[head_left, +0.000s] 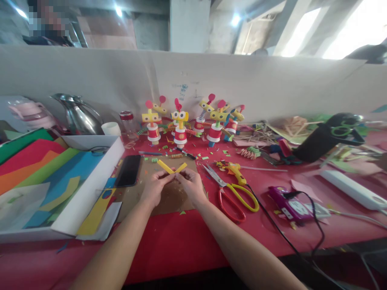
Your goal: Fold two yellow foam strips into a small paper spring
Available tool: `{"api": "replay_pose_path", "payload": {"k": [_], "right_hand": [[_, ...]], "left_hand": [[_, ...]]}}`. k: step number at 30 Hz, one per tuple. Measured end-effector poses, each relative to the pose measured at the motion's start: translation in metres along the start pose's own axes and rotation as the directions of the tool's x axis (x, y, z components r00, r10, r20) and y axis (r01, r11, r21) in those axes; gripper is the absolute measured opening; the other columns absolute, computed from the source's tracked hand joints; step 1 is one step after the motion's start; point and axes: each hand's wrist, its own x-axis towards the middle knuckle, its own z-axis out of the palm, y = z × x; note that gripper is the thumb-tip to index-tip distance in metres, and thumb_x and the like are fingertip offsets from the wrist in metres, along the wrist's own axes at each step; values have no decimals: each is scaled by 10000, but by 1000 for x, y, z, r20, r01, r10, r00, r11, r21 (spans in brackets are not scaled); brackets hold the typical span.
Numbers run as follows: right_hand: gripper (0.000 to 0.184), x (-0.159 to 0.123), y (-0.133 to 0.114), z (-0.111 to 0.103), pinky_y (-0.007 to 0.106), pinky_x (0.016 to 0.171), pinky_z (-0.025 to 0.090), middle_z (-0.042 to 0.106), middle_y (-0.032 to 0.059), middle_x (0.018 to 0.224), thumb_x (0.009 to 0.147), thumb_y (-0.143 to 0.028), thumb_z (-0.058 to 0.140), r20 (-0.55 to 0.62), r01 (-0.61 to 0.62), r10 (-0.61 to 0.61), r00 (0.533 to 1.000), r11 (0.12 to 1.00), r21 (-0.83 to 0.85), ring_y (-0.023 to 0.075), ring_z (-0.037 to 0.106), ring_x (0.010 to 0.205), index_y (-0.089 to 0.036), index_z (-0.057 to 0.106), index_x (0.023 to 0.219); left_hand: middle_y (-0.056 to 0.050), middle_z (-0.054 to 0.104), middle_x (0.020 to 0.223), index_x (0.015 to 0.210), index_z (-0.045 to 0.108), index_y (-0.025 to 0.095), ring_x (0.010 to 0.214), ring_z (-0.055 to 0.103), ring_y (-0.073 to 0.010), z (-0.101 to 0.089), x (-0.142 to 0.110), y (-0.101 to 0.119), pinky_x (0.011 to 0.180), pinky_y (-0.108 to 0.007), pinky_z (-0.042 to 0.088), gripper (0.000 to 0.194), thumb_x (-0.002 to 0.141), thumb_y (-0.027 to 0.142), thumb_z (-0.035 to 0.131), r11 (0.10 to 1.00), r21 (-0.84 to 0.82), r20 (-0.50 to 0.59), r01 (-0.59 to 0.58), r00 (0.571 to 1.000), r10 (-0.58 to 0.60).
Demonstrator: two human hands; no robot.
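Observation:
My left hand and my right hand meet over a brown board. Between their fingertips they pinch yellow paper strips, whose two free ends spread apart in a V. Whether this is one folded strip or two crossed ones is hidden by the fingers. Large scissors with one red and one yellow handle lie to the right of my right hand, blades partly apart. Beyond them rests a yellow glue gun. A black phone lies left of my left hand.
Several paper-cup figures with springy paper arms stand at the back. On the left, a white box holds coloured paper sheets. A metal jug stands behind it. A purple power adapter with cables and a black holder are on the right.

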Motion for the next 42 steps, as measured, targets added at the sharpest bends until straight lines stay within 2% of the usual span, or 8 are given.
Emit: {"api": "replay_pose_path", "payload": {"k": [10, 13, 16, 19, 22, 26, 35, 42], "right_hand": [[168, -1, 4, 1, 258, 565, 417, 599, 5, 602, 711, -321, 632, -25, 18, -20, 999, 995, -98, 145, 542, 580, -176, 622, 628], [190, 0, 5, 0, 255, 556, 403, 568, -8, 558, 710, -318, 621, -5, -2, 2, 1000, 999, -43, 135, 519, 553, -175, 593, 587], [192, 2, 3, -1, 256, 561, 411, 566, -10, 555, 709, -322, 622, 12, -23, 23, 1000, 1000, 16, 130, 523, 547, -170, 596, 595], [186, 3, -1, -4, 256, 557, 412, 577, -8, 563, 693, -324, 659, -4, -7, 6, 1000, 1000, -22, 130, 528, 551, -167, 614, 604], [196, 6, -4, -6, 259, 584, 431, 589, -7, 574, 652, -333, 707, 49, -104, 100, 994, 991, 86, 128, 538, 562, -168, 617, 595], [212, 6, -2, -6, 259, 628, 454, 600, -11, 610, 600, -332, 756, 104, -235, 214, 971, 931, 279, 113, 551, 571, -164, 628, 621], [226, 5, -3, -4, 264, 636, 478, 644, 9, 656, 640, -369, 731, 99, -160, 140, 985, 959, 233, 118, 579, 592, -160, 654, 682], [169, 4, -4, -4, 253, 559, 455, 610, -2, 584, 667, -323, 700, 10, -18, 18, 1000, 999, 39, 129, 563, 557, -165, 646, 639]], "left_hand": [[-34, 694, 721, 770, 723, 137, 704, 624, -156, 3, 0, -6, 780, -309, 458, 289, 519, 240, 822, 997, -75, -56, -34, 998, 30], [-25, 688, 707, 753, 715, 142, 700, 618, -158, 4, -1, -8, 780, -314, 456, 272, 525, 249, 820, 997, -59, -64, -45, 997, 42], [-27, 694, 739, 772, 714, 148, 728, 622, -163, 5, -3, -7, 797, -320, 457, 265, 549, 253, 813, 997, -63, -34, -53, 998, 51], [-41, 706, 784, 840, 726, 149, 768, 629, -168, 6, -5, -3, 824, -323, 455, 285, 591, 268, 795, 996, -82, 47, -33, 998, 37], [-49, 708, 771, 820, 735, 142, 767, 630, -173, 4, -5, 1, 820, -318, 454, 269, 603, 290, 790, 999, 4, 58, -42, 997, 41], [-37, 706, 743, 801, 739, 154, 731, 623, -166, 1, -3, -2, 801, -311, 450, 271, 582, 300, 802, 988, 126, -32, -91, 995, 95], [-24, 719, 753, 823, 745, 169, 704, 623, -156, 3, 2, -12, 753, -282, 448, 303, 556, 294, 814, 987, 58, -109, -152, 981, 158], [-31, 710, 692, 749, 737, 145, 661, 635, -159, 8, -3, -5, 746, -305, 467, 227, 568, 265, 804, 998, -34, -48, -59, 997, 57]]}}
